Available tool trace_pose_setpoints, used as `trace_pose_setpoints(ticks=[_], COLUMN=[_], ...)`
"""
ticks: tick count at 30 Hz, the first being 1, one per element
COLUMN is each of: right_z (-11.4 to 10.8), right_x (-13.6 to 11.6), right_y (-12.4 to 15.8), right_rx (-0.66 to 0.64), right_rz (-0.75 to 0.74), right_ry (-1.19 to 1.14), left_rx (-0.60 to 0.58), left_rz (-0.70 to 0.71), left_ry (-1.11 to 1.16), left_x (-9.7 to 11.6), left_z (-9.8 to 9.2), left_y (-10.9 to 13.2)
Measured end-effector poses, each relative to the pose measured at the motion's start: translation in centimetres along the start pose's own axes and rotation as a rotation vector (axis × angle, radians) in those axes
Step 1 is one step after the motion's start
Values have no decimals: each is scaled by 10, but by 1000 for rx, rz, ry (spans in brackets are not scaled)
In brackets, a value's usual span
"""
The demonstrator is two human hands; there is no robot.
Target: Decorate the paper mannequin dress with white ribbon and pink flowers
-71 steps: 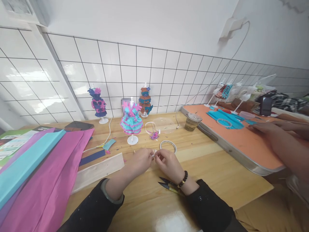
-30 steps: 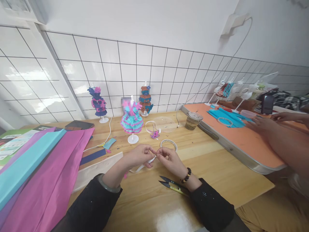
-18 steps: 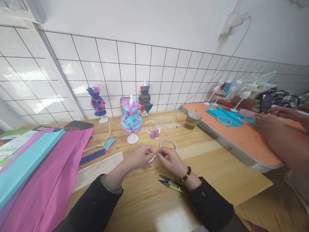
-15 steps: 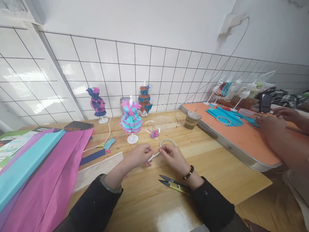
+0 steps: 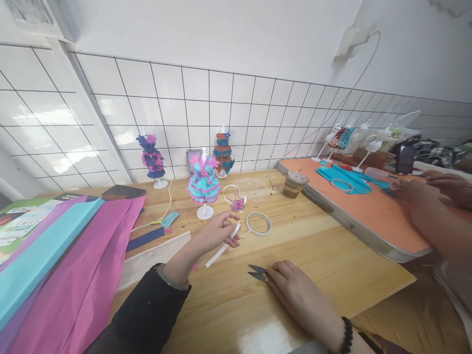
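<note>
Near the middle of the table, my left hand (image 5: 221,231) pinches a narrow white tape strip (image 5: 217,255), one end of which hangs down toward the tabletop. The strip seems to run on to a white tape roll (image 5: 258,223) lying flat just right of that hand. Lower right, my right hand (image 5: 295,285) lies over the handles of the dark-bladed thread snips (image 5: 257,272); its fingers are together around them and the blades point left. Behind my left hand stands a small form in a turquoise and pink ruffled dress (image 5: 204,189).
Pink fabric (image 5: 81,255) and a turquoise sheet (image 5: 51,260) cover the left side. Two dressed forms (image 5: 153,160) (image 5: 223,155) stand by the wall. A lidded cup (image 5: 295,184) is near the orange table (image 5: 376,216), where another person's hands (image 5: 416,194) rest.
My right hand has left the tape and moved down and right onto the snips. My left hand has risen slightly, with the strip's loose end now showing below it.
</note>
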State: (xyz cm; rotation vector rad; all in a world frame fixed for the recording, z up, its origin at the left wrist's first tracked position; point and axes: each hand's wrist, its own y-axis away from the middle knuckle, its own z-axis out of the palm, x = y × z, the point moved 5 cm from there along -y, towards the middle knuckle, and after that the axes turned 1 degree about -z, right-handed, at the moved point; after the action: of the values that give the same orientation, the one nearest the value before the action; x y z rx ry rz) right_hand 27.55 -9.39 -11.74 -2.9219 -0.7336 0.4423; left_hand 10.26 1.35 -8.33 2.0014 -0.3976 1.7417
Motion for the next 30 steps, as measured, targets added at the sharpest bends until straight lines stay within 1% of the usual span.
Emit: trace_pose_setpoints(ticks=[3, 5, 9, 10, 12, 14, 17, 23, 30], right_z=[5, 1, -21, -28, -42, -52, -59, -65, -71], right_x=[3, 9, 16, 15, 10, 4, -1, -10, -19], right_y=[7, 5, -8, -13, -23, -32, -41, -49, -54], right_rx=[25, 42, 96, 128, 164, 155, 131, 109, 69], right_rz=[10, 76, 257, 270, 242, 211, 193, 156, 130], right_ry=[19, -62, -377, -444, -519, -523, -470, -381, -290], left_rx=[-19, -31, -71, -79, -99, -119, -139, -156, -185], left_rz=[27, 40, 69, 80, 106, 128, 145, 164, 196], left_ry=[-7, -8, -3, -4, -3, -2, -6, 0, 27], left_x=[2, 3, 3, 4, 4, 6, 11, 20, 18], left_z=[3, 4, 8, 8, 10, 12, 14, 18, 18], left_y=[2, 3, 3, 3, 3, 4, 8, 13, 12])
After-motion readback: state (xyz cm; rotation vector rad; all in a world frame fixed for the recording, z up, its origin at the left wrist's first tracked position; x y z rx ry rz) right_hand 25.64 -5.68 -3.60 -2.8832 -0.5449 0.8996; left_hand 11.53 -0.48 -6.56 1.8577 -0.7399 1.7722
